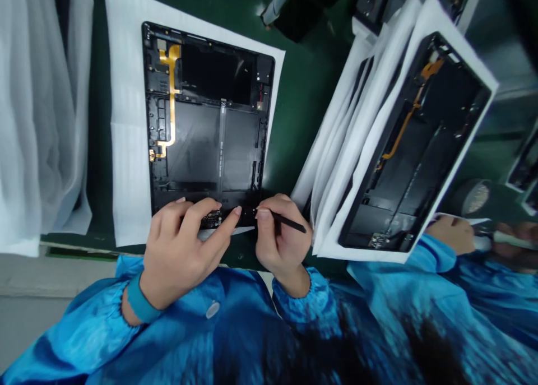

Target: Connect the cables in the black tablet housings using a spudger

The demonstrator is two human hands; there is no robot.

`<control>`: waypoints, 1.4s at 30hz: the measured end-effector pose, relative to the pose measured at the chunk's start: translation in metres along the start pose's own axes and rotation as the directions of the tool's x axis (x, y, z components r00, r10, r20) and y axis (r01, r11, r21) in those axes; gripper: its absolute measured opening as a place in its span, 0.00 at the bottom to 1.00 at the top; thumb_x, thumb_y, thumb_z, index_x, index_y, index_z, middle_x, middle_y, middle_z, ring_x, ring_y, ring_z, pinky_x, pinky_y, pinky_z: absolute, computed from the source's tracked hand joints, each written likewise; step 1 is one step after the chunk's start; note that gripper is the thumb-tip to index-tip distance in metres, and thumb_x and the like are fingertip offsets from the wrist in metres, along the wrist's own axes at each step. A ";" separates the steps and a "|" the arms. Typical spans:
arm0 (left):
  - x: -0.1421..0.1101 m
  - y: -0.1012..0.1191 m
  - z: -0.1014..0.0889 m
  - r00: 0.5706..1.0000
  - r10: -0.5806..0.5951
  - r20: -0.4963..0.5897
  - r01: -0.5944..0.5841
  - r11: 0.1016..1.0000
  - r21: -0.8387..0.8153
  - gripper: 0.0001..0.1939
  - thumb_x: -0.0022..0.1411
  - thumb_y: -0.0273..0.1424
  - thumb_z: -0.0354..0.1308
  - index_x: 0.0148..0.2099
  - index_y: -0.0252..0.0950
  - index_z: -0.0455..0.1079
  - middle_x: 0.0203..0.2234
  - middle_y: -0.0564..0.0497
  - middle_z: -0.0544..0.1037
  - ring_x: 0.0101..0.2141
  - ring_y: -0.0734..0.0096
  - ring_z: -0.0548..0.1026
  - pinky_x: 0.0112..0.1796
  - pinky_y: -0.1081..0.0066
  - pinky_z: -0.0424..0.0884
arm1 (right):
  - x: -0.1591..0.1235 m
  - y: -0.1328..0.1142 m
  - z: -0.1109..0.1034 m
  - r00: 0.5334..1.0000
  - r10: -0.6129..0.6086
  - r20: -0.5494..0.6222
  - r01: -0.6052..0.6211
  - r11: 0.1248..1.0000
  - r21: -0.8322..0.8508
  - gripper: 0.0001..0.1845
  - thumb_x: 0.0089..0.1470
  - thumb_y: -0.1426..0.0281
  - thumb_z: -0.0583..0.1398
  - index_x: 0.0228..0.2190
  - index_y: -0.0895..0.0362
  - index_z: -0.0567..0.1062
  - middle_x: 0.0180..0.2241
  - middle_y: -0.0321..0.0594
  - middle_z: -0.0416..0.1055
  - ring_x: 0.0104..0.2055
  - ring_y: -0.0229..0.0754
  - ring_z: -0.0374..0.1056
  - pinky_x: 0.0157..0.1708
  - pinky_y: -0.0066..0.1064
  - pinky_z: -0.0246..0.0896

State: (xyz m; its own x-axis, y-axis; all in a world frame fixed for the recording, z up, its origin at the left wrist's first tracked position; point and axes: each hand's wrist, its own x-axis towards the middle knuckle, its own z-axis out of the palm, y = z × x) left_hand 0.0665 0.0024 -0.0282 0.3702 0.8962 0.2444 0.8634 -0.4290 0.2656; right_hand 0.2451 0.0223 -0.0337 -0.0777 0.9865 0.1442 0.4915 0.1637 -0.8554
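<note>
An opened black tablet housing (197, 144) lies on a white foam sheet (128, 149), its inside facing up. A gold flex cable (172, 105) runs down its left part, and a dark ribbon (221, 144) crosses the middle. My left hand (180, 245) rests over the near edge with its fingers spread, beside a small circuit board (210, 219) that it partly covers. My right hand (282, 236) pinches a thin black stick-like tool (289, 222). The tool's inner end is at the housing's near right corner, close to my left index fingertip; its exact contact is hidden.
To the right leans a stack of similar housings between foam sheets (365, 121), topped by another tablet housing (416, 144). More foam sheets (46, 110) hang at the left. A co-worker's hand (454, 233) and blue sleeve are at the far right. The table (302, 77) is green.
</note>
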 end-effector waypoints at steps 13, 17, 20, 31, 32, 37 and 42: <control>-0.027 -0.034 -0.038 0.967 -0.217 -0.132 0.184 0.957 -0.224 0.15 0.62 0.21 0.58 0.51 0.38 0.72 0.41 0.53 0.71 0.38 0.73 0.75 0.33 0.63 0.76 | -0.005 -0.006 0.008 0.919 -0.358 0.163 0.361 0.932 0.015 0.27 0.55 0.86 0.56 0.54 0.58 0.71 0.33 0.43 0.75 0.30 0.42 0.69 0.24 0.35 0.66; -0.040 -0.040 -0.037 0.933 -0.332 -0.138 0.311 0.938 -0.154 0.12 0.66 0.25 0.54 0.51 0.38 0.72 0.34 0.57 0.68 0.31 0.81 0.73 0.27 0.66 0.70 | 0.004 -0.024 0.018 0.810 -0.455 0.371 0.513 0.856 -0.069 0.21 0.58 0.82 0.53 0.53 0.61 0.68 0.26 0.39 0.71 0.29 0.44 0.66 0.24 0.37 0.62; -0.044 -0.052 -0.029 0.938 -0.280 -0.205 0.267 0.959 -0.092 0.14 0.62 0.23 0.57 0.50 0.38 0.74 0.27 0.57 0.70 0.26 0.82 0.71 0.25 0.71 0.68 | 0.011 -0.036 0.031 0.800 -0.417 0.431 0.541 0.811 -0.220 0.11 0.61 0.77 0.56 0.46 0.60 0.71 0.25 0.37 0.69 0.28 0.43 0.64 0.26 0.37 0.60; -0.039 -0.066 -0.023 0.956 -0.193 -0.219 0.183 0.981 -0.068 0.18 0.56 0.19 0.60 0.49 0.38 0.75 0.27 0.55 0.76 0.26 0.75 0.73 0.31 0.73 0.69 | 0.027 -0.043 0.050 0.744 -0.493 0.452 0.652 0.684 -0.327 0.05 0.62 0.76 0.58 0.36 0.59 0.75 0.21 0.35 0.66 0.26 0.40 0.58 0.24 0.36 0.51; -0.039 -0.066 -0.023 0.955 -0.199 -0.219 0.187 0.980 -0.074 0.18 0.56 0.19 0.61 0.49 0.38 0.75 0.28 0.55 0.76 0.27 0.76 0.73 0.31 0.73 0.69 | 0.028 -0.043 0.049 0.731 -0.508 0.457 0.667 0.674 -0.318 0.05 0.62 0.77 0.58 0.36 0.59 0.75 0.21 0.35 0.66 0.26 0.40 0.58 0.24 0.36 0.51; -0.042 -0.066 -0.021 0.949 -0.228 -0.217 0.208 0.972 -0.110 0.20 0.56 0.19 0.61 0.50 0.40 0.74 0.30 0.56 0.76 0.29 0.77 0.74 0.33 0.74 0.70 | 0.030 -0.042 0.047 0.692 -0.537 0.483 0.704 0.649 -0.288 0.06 0.61 0.76 0.57 0.36 0.62 0.75 0.22 0.36 0.66 0.26 0.40 0.57 0.24 0.35 0.51; -0.042 -0.066 -0.018 0.944 -0.240 -0.228 0.208 0.966 -0.152 0.18 0.57 0.20 0.61 0.49 0.40 0.75 0.31 0.55 0.76 0.30 0.74 0.75 0.36 0.73 0.71 | 0.029 -0.039 0.049 0.701 -0.492 0.516 0.686 0.662 -0.302 0.05 0.62 0.74 0.58 0.36 0.63 0.74 0.22 0.35 0.64 0.26 0.39 0.56 0.26 0.35 0.49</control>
State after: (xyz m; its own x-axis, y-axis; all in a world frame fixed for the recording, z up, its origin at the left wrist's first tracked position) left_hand -0.0123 -0.0093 -0.0396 0.0644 0.9230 0.3795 0.8590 -0.2449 0.4497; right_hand 0.1809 0.0451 -0.0202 -0.7440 0.6135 0.2648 0.5337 0.7840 -0.3169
